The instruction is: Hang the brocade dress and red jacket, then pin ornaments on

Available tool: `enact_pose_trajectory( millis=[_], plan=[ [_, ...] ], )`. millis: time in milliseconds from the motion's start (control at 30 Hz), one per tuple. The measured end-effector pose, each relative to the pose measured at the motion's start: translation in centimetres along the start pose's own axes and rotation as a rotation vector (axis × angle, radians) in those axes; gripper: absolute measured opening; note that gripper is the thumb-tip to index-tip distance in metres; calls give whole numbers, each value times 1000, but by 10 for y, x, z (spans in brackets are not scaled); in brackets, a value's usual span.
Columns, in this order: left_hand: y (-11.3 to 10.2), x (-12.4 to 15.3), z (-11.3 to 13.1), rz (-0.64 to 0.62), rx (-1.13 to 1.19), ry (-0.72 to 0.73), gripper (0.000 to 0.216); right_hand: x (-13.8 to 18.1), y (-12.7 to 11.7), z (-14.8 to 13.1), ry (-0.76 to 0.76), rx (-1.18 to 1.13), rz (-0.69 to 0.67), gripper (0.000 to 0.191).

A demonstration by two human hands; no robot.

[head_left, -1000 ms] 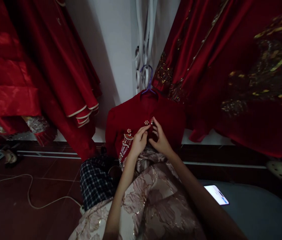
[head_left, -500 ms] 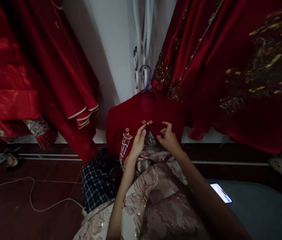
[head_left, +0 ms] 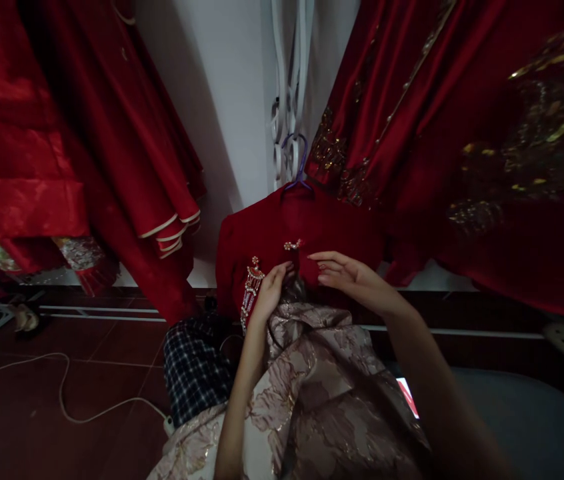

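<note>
A dark red jacket (head_left: 262, 233) hangs on a purple hanger (head_left: 298, 163) against the white wall, with a jewelled clasp (head_left: 293, 245) at its chest and a beaded tassel ornament (head_left: 251, 288) on its left front. My left hand (head_left: 271, 290) pinches the jacket's front edge just below the clasp, fingers closed on the cloth. My right hand (head_left: 351, 277) lies on the right front panel with its fingers stretched out flat. Below both hands spreads a pale pink and gold brocade skirt (head_left: 322, 393).
Red satin garments (head_left: 127, 153) hang at left, and embroidered red gowns (head_left: 462, 133) at right. A dark checked cloth (head_left: 195, 363) lies by the skirt. A white cable (head_left: 62, 393) runs over the red floor. A lit phone (head_left: 409, 397) rests on a grey surface (head_left: 527, 427).
Both hands have dropped from the jewelled clasp to the cloth just below it. My right hand has gone from a pinch to flat fingers, and my arm now covers most of the phone.
</note>
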State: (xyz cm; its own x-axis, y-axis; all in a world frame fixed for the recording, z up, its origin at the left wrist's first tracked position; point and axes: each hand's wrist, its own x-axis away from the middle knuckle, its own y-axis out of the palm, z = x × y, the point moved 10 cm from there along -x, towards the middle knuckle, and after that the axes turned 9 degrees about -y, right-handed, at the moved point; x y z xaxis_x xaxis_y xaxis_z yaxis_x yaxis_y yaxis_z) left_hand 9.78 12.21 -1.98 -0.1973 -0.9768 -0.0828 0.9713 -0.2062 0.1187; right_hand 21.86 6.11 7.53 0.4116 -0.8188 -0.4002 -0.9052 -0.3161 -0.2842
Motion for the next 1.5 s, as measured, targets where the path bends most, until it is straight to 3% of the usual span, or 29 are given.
enact_pose_trajectory(
  millis=[67,200,267,433,733,967,1233,1400,1500],
  plan=[
    [-20,6,4,30,-4,-18,39,-6,3,11,2,-25,26,46],
    [-91,25,27,428,-110,160,24,-20,11,32,-23,4,131,45],
    [-104,30,34,492,-161,246,18,-26,19,40,-34,76,171,41],
    [-80,18,25,304,-161,266,16,-43,41,52,-77,281,180,31],
    [-81,17,15,394,-50,169,28,-69,47,69,-123,323,260,35],
    [-82,25,16,510,-116,165,30,-69,53,58,-192,377,251,38],
    [-86,26,16,533,-96,158,24,-65,61,56,-212,409,293,34],
    [-85,23,19,476,-181,186,24,-69,61,58,-202,425,288,26],
    [-82,19,16,349,-188,201,27,-66,59,70,-96,279,154,31]
  ],
)
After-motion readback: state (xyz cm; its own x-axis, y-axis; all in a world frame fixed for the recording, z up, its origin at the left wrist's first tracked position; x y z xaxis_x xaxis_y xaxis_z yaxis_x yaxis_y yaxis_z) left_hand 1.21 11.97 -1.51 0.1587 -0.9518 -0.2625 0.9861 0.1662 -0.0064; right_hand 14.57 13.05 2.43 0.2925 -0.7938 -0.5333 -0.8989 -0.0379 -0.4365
